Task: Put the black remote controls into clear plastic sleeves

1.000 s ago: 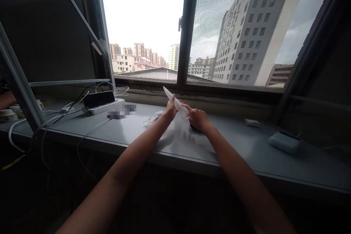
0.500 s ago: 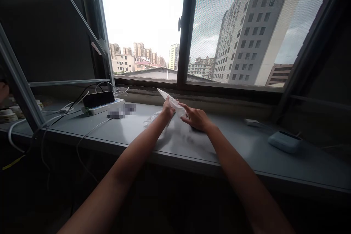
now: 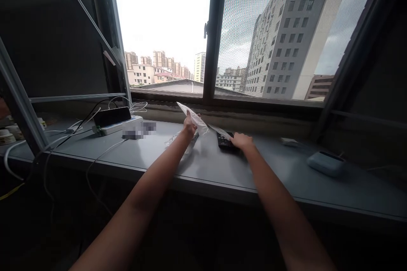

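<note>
My left hand (image 3: 190,123) is closed around a thin, flat white packet (image 3: 194,119), its pointed end tilted up toward the window. My right hand (image 3: 242,140) pinches a narrow strip of translucent film (image 3: 222,132), slightly smeared by motion, which stretches toward the packet's lower end. Whether the strip still joins the packet I cannot tell. Under the film, beside my right fingers, a black device with rows of small keys (image 3: 225,143), like a calculator, lies on the grey table (image 3: 210,167). Crumpled clear plastic (image 3: 171,139) rests behind my left wrist.
A black phone (image 3: 112,115) leans on a white power strip (image 3: 127,125) at the left, with cables trailing over the edge. A pale blue box (image 3: 326,164) and a small white object (image 3: 288,141) stand right. A metal frame post (image 3: 23,97) rises left; another person's hand (image 3: 4,109) shows behind it.
My right hand has moved right, away from the white packet, drawing a translucent strip with it. The black keyed device is now uncovered. My left hand keeps the packet in nearly the same place.
</note>
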Demonstrator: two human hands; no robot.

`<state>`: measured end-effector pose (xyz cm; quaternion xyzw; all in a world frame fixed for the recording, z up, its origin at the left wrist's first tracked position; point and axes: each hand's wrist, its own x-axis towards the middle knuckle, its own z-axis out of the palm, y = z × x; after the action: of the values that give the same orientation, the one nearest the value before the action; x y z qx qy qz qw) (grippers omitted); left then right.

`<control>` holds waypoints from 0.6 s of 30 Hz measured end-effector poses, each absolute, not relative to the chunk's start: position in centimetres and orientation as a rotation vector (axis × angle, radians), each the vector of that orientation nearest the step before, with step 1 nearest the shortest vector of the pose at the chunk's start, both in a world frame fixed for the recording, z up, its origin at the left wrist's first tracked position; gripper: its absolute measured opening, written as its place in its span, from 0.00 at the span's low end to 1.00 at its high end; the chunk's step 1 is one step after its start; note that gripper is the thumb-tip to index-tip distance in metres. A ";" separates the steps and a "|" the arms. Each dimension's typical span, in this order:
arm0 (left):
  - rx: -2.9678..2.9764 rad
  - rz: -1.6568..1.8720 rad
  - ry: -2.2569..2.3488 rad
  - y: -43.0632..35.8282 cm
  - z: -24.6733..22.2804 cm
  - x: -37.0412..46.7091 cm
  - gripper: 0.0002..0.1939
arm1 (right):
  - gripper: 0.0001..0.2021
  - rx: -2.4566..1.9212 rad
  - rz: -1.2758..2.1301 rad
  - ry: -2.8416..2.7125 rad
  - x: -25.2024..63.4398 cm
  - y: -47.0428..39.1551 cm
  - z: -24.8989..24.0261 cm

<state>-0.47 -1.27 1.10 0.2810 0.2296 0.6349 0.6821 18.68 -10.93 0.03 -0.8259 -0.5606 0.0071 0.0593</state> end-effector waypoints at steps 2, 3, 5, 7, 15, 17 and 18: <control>0.634 1.426 0.511 -1.3 1.2 -0.4 0.27 | 0.21 -2.525 0.117 -1.698 18.8 -10.8 0.1; 0.633 1.429 0.510 -1.3 1.2 -0.4 0.27 | 0.20 -2.518 0.126 -1.704 18.8 -10.7 0.1; 0.634 1.427 0.519 -1.4 1.3 -0.3 0.26 | 0.19 -2.488 0.122 -1.726 18.7 -10.6 0.2; 0.641 1.420 0.542 -1.6 1.4 -0.3 0.25 | 0.19 -2.452 0.105 -1.752 18.6 -10.6 0.2; 0.698 1.391 0.576 -1.7 1.2 -0.2 0.23 | 0.13 -2.210 -0.108 -1.700 17.9 -10.9 0.5; 0.698 1.398 0.571 -1.8 1.3 -0.2 0.21 | 0.12 -2.120 -0.054 -1.727 17.4 -11.1 0.7; 0.697 1.401 0.571 -1.8 1.3 -0.2 0.21 | 0.12 -2.074 -0.025 -1.760 17.1 -11.2 0.8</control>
<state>-0.16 -1.83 1.30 0.3094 0.2534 0.6222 0.6729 17.11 -11.17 0.76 -0.7457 -0.6325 -0.0092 0.2091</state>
